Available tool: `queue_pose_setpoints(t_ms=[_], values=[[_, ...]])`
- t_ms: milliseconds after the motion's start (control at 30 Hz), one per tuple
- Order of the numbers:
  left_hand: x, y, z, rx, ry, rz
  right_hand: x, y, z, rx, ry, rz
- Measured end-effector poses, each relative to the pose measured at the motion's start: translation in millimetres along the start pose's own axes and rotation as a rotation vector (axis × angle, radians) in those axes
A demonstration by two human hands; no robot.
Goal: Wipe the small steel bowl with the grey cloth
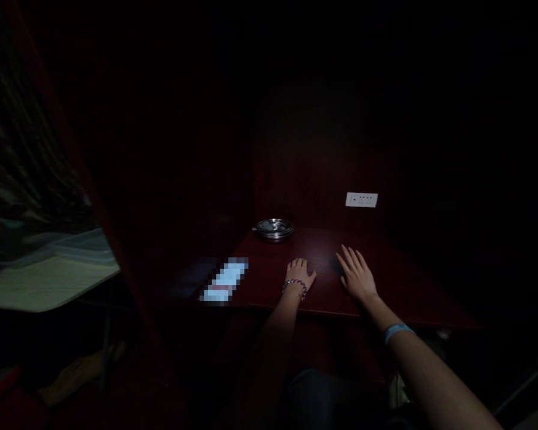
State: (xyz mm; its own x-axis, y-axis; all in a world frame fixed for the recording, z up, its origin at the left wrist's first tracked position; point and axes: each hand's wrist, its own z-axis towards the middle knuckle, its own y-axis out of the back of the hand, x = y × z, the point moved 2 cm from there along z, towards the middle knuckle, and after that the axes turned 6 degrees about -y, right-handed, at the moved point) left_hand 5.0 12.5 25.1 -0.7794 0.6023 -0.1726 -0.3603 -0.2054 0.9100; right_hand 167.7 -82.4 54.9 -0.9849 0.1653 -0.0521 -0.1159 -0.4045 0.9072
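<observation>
My left hand point(299, 275) rests palm down on a dark red wooden desk point(332, 304), near its front edge, fingers slightly spread. A beaded bracelet point(295, 283) circles that wrist. To the right, my right hand point(357, 276) lies over the desk with its fingers stretched out and apart, and a light blue band point(397, 331) is on that forearm. Neither hand holds anything. Beyond my left hand sits a shiny round metal dish point(274, 229) near the back left of the desk; its contents are too dark to make out.
A bright pixelated rectangle point(226, 280) shows at the desk's left side. A white socket panel point(361, 199) is on the back wall. Past a dark red partition point(94, 203), a pale table point(45, 283) bears a clear plastic container point(87, 245). Much of the surroundings is black.
</observation>
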Motion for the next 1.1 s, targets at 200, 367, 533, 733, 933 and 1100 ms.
queue_pose_setpoints(t_ms=[200, 367, 533, 733, 933, 1100], values=[[-0.2, 1.9, -0.3, 0.005, -0.001, 0.005, -6.0, -27.9, 6.7, 0.129, -0.188, -0.036], [-1.0, 3.2, -1.1, 0.007, 0.003, 0.009, 0.5, -27.6, 15.3, 0.096, -0.303, -0.016], [2.4, -1.4, -0.2, -0.023, -0.019, 0.017, 35.5, -19.3, 34.5, -0.106, -0.428, 0.123], [6.9, -6.4, 3.2, -0.062, 0.001, 0.031, 66.3, -40.2, 46.6, -0.031, -0.37, 0.161], [7.1, -7.3, 4.4, -0.043, 0.002, 0.015, 55.3, -62.1, 48.5, 0.239, -0.387, 0.174], [8.6, -10.4, 5.1, -0.057, 0.001, 0.003, 55.8, -64.9, 50.9, 0.331, -0.343, 0.179]])
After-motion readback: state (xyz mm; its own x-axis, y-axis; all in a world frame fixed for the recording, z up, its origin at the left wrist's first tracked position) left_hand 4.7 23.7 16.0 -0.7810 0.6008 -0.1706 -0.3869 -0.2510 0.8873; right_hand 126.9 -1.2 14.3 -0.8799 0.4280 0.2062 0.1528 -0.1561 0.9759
